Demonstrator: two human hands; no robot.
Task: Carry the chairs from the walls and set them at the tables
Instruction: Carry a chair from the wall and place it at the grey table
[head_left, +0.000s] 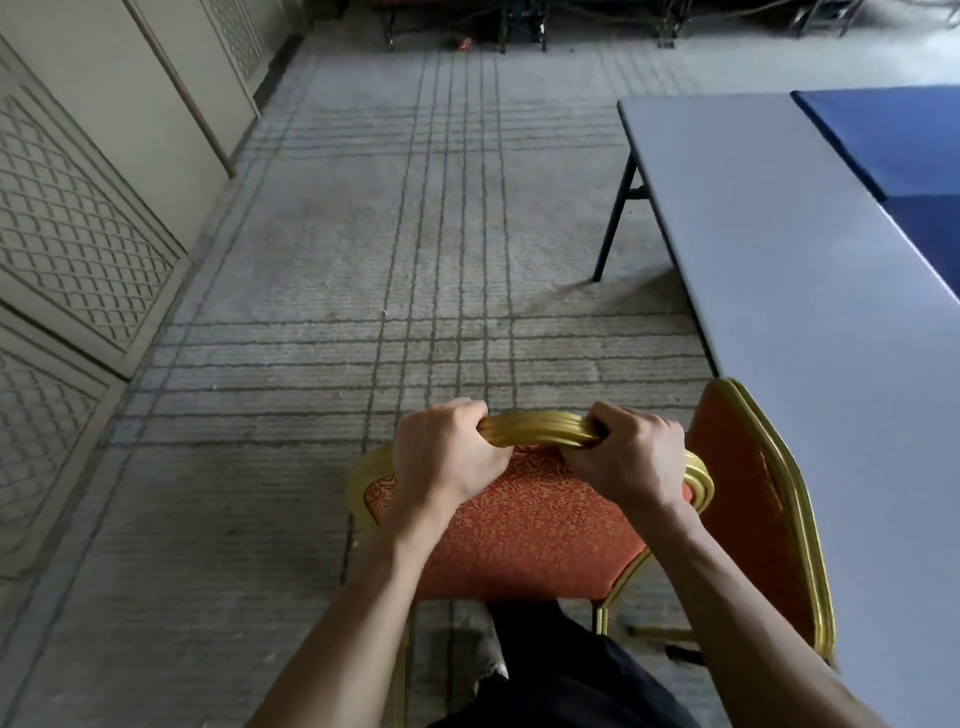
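- Chair gripped at top rail by left hand and right hand, fingers curled round it; legs mostly hidden.
- Second chair partly hidden behind bench edge.

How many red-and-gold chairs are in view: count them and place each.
2. The held chair is bottom centre, left hand and right hand gripping its gold top rail. The second chair stands right, beside the grey table. Others may hide in the dark far end.

The fingers seem partly hidden behind the chair rail.
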